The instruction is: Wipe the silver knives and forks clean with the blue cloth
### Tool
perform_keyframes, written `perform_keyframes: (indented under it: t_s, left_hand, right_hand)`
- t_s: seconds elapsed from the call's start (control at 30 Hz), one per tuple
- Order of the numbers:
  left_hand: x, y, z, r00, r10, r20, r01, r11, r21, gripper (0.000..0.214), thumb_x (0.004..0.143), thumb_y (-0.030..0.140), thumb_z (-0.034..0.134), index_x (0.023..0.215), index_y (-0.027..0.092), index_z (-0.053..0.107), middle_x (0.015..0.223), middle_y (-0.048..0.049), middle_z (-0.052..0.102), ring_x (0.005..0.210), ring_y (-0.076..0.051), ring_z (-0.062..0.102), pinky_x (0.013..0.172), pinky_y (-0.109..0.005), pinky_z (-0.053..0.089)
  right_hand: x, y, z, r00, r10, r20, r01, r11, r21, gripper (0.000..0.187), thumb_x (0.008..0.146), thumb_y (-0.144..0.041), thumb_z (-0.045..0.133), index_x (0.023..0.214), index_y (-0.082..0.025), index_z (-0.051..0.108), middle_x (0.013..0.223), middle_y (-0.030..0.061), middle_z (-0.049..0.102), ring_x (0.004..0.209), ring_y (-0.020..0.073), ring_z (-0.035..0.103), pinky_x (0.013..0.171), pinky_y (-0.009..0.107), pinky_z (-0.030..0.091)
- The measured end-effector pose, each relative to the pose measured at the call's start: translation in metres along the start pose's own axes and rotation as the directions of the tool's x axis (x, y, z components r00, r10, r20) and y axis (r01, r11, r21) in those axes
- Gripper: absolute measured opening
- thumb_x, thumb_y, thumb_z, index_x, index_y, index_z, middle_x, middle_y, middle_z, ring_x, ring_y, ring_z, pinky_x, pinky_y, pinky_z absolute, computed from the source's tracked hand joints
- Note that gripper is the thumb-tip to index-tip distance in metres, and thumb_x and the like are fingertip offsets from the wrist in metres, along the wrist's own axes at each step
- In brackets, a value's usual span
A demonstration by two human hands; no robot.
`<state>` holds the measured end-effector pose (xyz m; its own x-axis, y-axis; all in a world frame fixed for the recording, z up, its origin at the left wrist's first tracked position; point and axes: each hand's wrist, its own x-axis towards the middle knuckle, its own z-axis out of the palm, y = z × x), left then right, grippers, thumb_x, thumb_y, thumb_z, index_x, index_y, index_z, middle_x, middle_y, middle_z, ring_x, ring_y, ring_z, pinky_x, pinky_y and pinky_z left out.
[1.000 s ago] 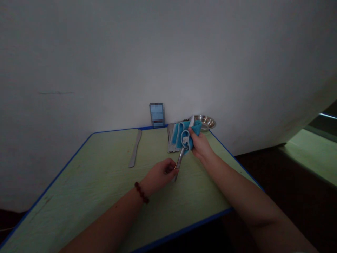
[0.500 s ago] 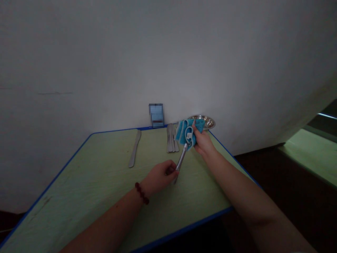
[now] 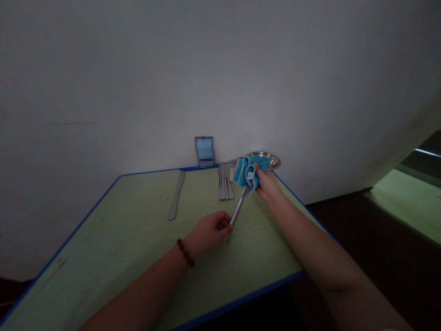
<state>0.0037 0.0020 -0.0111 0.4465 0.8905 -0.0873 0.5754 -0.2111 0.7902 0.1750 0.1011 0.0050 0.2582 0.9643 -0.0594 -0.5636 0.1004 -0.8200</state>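
My left hand (image 3: 216,227), a dark red bead bracelet at its wrist, pinches the lower part of a shiny metal piece of cutlery (image 3: 237,212). The far end of that piece disappears into a folded blue cloth (image 3: 244,171), so its kind is hidden. My right hand (image 3: 268,185) is closed on the cloth, around the covered end. Just left of the cloth lies a group of several table knives (image 3: 224,184), side by side. A single table knife (image 3: 177,195) lies farther left. Fork tines (image 3: 233,162) show behind the cloth.
A round metal plate (image 3: 274,161) sits at the table's back right corner, partly behind the cloth. A blurred-out upright device (image 3: 205,152) leans at the back edge against the wall (image 3: 144,92). The pale green table (image 3: 131,220) has a blue edge.
My right hand and the cloth have shifted slightly to the right, showing more of the fork tines. The left hand keeps its hold on the cutlery, almost unmoved.
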Motion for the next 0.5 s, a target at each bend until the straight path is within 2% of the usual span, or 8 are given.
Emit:
perform_keyframes:
  t_s: [0.5]
  left_hand:
    - [-0.0017,0.0007,0.0000,1.000,0.020,-0.007,-0.019,0.999,0.044,0.018,0.070,0.031,0.044,0.075,0.016,0.053,0.067,-0.0017,0.058,0.062,-0.013,0.053,0.057,-0.024,0.040]
  right_hand:
    - [0.0073,-0.0044,-0.0044,0.999,-0.034,-0.036,0.034,0.999,0.022,0.010,0.065,-0.022,0.061,0.067,-0.015,0.055,0.054,-0.0042,0.061,0.047,0.0084,0.057,0.054,0.022,0.051]
